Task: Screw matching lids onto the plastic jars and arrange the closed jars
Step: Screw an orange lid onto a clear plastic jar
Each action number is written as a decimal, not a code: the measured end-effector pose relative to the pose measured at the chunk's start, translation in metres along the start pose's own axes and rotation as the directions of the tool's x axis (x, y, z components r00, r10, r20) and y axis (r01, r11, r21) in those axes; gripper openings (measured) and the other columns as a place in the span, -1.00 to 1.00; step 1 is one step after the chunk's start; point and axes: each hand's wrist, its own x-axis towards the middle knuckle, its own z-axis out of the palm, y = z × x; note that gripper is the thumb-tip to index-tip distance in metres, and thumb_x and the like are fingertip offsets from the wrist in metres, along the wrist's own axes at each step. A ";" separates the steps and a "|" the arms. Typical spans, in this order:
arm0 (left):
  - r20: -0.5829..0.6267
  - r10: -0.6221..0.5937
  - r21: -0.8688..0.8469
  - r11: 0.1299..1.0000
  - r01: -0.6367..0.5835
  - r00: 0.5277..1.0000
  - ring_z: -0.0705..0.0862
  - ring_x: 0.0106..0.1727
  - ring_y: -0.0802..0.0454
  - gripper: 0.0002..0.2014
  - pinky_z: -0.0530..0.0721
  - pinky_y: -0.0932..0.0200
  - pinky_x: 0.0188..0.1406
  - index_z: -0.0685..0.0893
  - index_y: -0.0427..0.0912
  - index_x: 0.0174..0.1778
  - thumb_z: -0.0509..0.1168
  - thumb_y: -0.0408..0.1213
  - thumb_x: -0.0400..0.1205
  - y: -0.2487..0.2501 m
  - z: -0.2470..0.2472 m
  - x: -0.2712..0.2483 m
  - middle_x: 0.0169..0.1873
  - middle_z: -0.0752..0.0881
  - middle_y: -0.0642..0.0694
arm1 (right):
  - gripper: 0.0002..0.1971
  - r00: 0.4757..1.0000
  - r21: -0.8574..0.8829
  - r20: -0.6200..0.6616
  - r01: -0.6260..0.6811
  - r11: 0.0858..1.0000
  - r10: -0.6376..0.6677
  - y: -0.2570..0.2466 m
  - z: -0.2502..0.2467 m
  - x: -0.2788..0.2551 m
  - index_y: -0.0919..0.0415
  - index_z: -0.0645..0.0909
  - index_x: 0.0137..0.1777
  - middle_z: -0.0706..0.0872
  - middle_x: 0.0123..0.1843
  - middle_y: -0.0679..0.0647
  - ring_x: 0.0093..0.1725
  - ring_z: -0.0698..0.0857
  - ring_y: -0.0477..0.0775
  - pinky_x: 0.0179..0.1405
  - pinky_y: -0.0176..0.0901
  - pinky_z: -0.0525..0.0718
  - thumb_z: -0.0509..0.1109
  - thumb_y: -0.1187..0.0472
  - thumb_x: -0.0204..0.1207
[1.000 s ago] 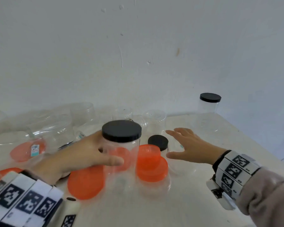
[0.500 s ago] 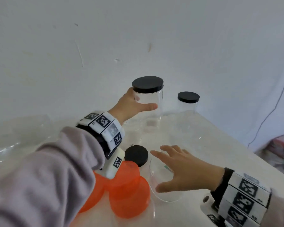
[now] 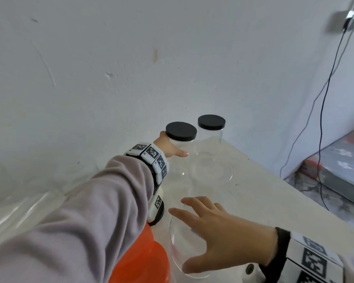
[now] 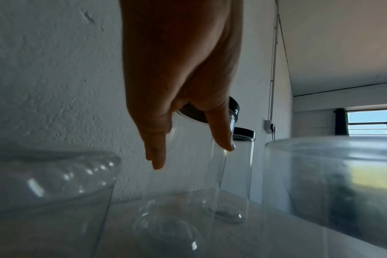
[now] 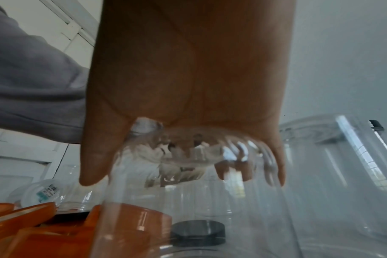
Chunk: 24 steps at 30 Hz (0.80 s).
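**Second closed jar reaches the corner row**

Taking the far black-lidded jar [image 3: 211, 129] in the desk [image 3: 264, 193] corner as the landmark: at the far left of it, several open clear jars [image 3: 25, 209] lie blurred against the wall; their number cannot be counted. Nearer, orange lids [image 3: 143, 260] sit in a pile, at least two. Just left of the landmark stands the second black-lidded jar [image 3: 181, 137], upright, with the left hand [image 3: 168, 148] around its side, fingers [image 4: 157, 153] and thumb spread along the clear wall. In front of the landmark, an open jar [image 3: 182, 242] sits under the right hand [image 3: 219, 231], its fingers [image 3: 194, 201] apart and draped over the rim. One loose black lid [image 5: 198, 230] lies beside it.

By my reckoning, two jars are closed and arranged; the open jars and loose lids are left to pair.
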 end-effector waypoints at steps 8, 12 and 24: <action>0.020 -0.041 0.067 0.997 0.040 0.999 0.53 0.29 -0.10 -0.01 0.47 0.16 0.18 0.08 -0.24 0.60 0.55 0.00 0.43 -0.009 -0.006 0.005 0.28 0.53 -0.13 | -0.04 0.999 0.010 0.035 0.001 1.000 -0.002 -0.002 -0.005 0.000 -0.31 -0.21 0.63 -0.14 0.65 -0.21 0.61 -0.15 -0.09 0.57 0.11 0.06 0.38 -0.35 0.42; 0.084 -0.091 0.052 0.995 0.087 0.992 0.61 0.15 -0.03 0.00 0.61 0.10 0.22 0.12 -0.22 0.60 0.58 -0.01 0.40 -0.019 -0.016 0.004 0.14 0.57 -0.13 | 0.02 0.995 0.018 0.102 -0.017 1.000 0.015 -0.003 -0.011 0.001 -0.34 -0.24 0.63 -0.18 0.64 -0.26 0.61 -0.16 -0.04 0.56 0.16 0.12 0.47 -0.24 0.40; 0.421 0.074 0.048 0.993 -0.104 0.904 0.61 0.24 0.19 -0.40 0.66 0.42 0.01 0.45 -0.10 0.48 0.48 -0.14 0.53 -0.046 -0.052 -0.093 0.38 0.54 -0.05 | 0.17 0.986 -0.053 0.155 -0.050 0.997 0.058 -0.002 -0.015 0.006 -0.47 -0.27 0.55 -0.07 0.57 -0.24 0.53 0.12 0.14 0.44 0.10 0.43 0.62 -0.03 0.24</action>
